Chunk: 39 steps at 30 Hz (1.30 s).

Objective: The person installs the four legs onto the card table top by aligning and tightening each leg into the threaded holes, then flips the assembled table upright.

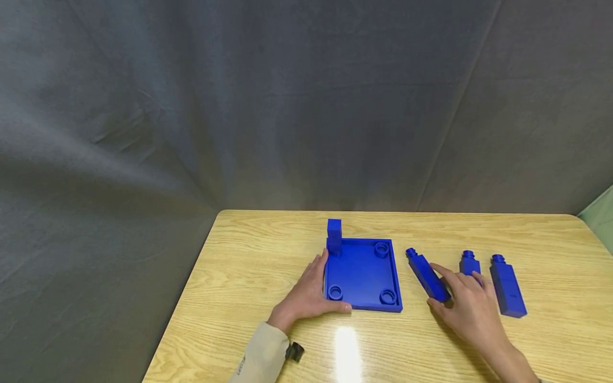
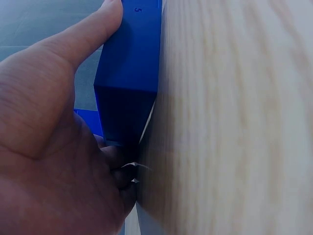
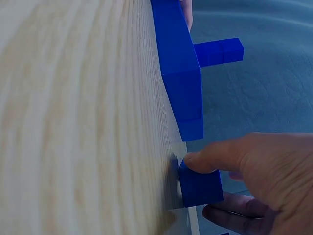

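A blue square plate (image 1: 361,271) with round sockets at its corners lies on the wooden table (image 1: 249,266). One blue post (image 1: 334,234) stands upright in its far left corner. My left hand (image 1: 313,290) rests against the plate's near left corner, fingers along the left side and thumb (image 2: 83,34) straight along the front edge (image 2: 132,63). My right hand (image 1: 450,292) pinches the near end of a blue post (image 1: 425,272) lying on the table right of the plate; the thumb (image 3: 210,157) and fingers sit on opposite sides of it (image 3: 200,186).
Two more blue posts (image 1: 469,261) (image 1: 507,284) lie further right on the table. A grey cloth backdrop (image 1: 306,106) hangs behind the table's far edge. The table's left edge is close to my left forearm.
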Motion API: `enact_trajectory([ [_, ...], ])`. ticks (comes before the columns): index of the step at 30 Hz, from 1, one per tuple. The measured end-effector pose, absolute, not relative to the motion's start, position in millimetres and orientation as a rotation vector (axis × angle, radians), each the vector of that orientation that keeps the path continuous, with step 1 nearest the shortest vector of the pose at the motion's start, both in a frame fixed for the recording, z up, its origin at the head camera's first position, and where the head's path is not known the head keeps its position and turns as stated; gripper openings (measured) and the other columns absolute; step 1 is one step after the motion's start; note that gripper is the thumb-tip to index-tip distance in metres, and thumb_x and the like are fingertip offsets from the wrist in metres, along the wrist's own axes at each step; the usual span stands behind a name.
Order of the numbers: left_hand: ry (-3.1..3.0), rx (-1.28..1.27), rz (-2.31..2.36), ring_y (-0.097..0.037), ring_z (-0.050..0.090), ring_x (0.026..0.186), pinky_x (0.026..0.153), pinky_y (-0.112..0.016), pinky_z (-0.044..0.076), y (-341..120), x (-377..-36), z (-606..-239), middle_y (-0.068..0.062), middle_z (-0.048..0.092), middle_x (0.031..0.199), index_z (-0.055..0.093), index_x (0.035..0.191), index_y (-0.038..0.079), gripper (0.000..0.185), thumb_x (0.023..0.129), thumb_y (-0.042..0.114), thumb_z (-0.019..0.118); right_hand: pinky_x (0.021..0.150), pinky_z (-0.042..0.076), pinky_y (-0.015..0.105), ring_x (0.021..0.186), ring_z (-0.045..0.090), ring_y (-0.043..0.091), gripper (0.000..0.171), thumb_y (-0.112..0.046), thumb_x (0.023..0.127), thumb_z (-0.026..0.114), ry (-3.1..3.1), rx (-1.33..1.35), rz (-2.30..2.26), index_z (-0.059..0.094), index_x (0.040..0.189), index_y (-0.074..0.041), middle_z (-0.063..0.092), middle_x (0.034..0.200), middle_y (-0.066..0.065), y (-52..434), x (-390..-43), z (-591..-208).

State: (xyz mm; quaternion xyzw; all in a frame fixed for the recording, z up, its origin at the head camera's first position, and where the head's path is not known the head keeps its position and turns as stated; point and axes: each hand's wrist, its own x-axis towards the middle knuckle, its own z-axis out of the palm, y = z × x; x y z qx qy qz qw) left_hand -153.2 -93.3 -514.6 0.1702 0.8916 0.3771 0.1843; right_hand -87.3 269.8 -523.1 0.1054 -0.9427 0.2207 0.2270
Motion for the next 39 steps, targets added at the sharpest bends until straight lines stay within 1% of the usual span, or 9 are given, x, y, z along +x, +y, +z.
enact_trajectory([
  [14,2.516,0.482,1.062,-0.035,0.011,0.172,0.135,-0.062,0.023,-93.8,-153.1,-514.2,-0.011,0.010,0.186,0.002,0.181,0.018,0.141,0.082,0.058,0.095,0.098,0.039,0.067,0.103,0.071,0.052,0.065,0.008,0.063,0.097,-2.473,0.192,0.820,0.078,0.126,0.000,0.080,0.106,0.026,266.3,-87.1,-518.2],
  [16,2.513,0.491,1.068,-0.035,0.011,0.172,0.136,-0.062,0.022,-94.4,-153.3,-514.0,-0.011,0.010,0.187,0.003,0.181,0.017,0.141,0.082,0.058,0.095,0.096,0.040,0.061,0.107,0.070,0.040,0.065,0.010,0.063,0.096,-2.417,0.183,0.851,0.079,0.125,-0.002,0.080,0.106,0.025,265.9,-87.6,-517.9],
  [19,2.509,0.501,1.077,-0.036,0.010,0.172,0.135,-0.063,0.022,-95.5,-152.9,-513.9,-0.013,0.009,0.186,0.001,0.180,0.016,0.141,0.083,0.057,0.094,0.094,0.039,0.044,0.111,0.063,0.001,0.063,0.010,0.064,0.096,-2.348,0.159,0.890,0.081,0.124,-0.003,0.081,0.108,0.021,264.4,-88.1,-516.2],
  [22,2.506,0.504,1.082,-0.038,0.010,0.172,0.135,-0.064,0.022,-96.2,-152.7,-513.6,-0.014,0.009,0.186,0.001,0.180,0.015,0.141,0.083,0.057,0.094,0.080,0.040,0.023,0.108,0.051,-0.024,0.058,0.008,0.067,0.097,-2.291,0.106,0.979,0.083,0.121,-0.006,0.084,0.110,-0.002,263.4,-88.3,-512.4],
  [27,2.502,0.501,1.091,-0.034,0.010,0.172,0.136,-0.061,0.021,-95.0,-153.2,-512.4,-0.011,0.009,0.187,0.002,0.181,0.016,0.140,0.083,0.057,0.094,0.049,0.026,0.012,0.083,0.054,-0.024,0.048,0.011,0.072,0.096,-2.205,0.025,1.141,0.085,0.116,-0.005,0.068,0.112,-0.044,261.6,-87.6,-503.6],
  [30,2.502,0.494,1.093,-0.033,0.010,0.172,0.136,-0.060,0.021,-93.9,-153.1,-512.3,-0.010,0.010,0.187,0.002,0.181,0.017,0.140,0.083,0.056,0.095,0.060,0.040,0.002,0.085,0.061,-0.020,0.046,0.017,0.074,0.093,-2.165,0.040,1.230,0.084,0.117,0.000,0.071,0.114,-0.041,259.2,-88.8,-499.0],
  [32,2.503,0.491,1.089,-0.033,0.010,0.172,0.136,-0.059,0.021,-93.4,-152.8,-512.3,-0.010,0.010,0.187,0.002,0.181,0.017,0.140,0.082,0.056,0.095,0.078,0.050,0.001,0.090,0.066,-0.016,0.047,0.021,0.077,0.090,-2.134,0.066,1.294,0.083,0.119,0.004,0.074,0.116,-0.034,257.0,-90.8,-495.6],
  [34,2.505,0.488,1.085,-0.033,0.010,0.172,0.136,-0.059,0.021,-93.0,-152.8,-512.5,-0.009,0.010,0.187,0.003,0.181,0.018,0.140,0.082,0.056,0.095,0.096,0.053,0.007,0.110,0.071,-0.007,0.047,0.024,0.078,0.086,-2.097,0.097,1.350,0.081,0.122,0.007,0.076,0.117,-0.025,255.0,-94.2,-491.6],
  [39,2.511,0.487,1.086,-0.032,0.011,0.172,0.136,-0.059,0.021,-93.1,-152.7,-513.5,-0.009,0.011,0.187,0.003,0.181,0.018,0.141,0.082,0.057,0.095,0.096,0.053,0.007,0.109,0.071,-0.002,0.046,0.025,0.082,0.082,-2.021,0.148,1.378,0.078,0.125,0.010,0.076,0.119,-0.016,250.5,-107.6,-483.4],
])
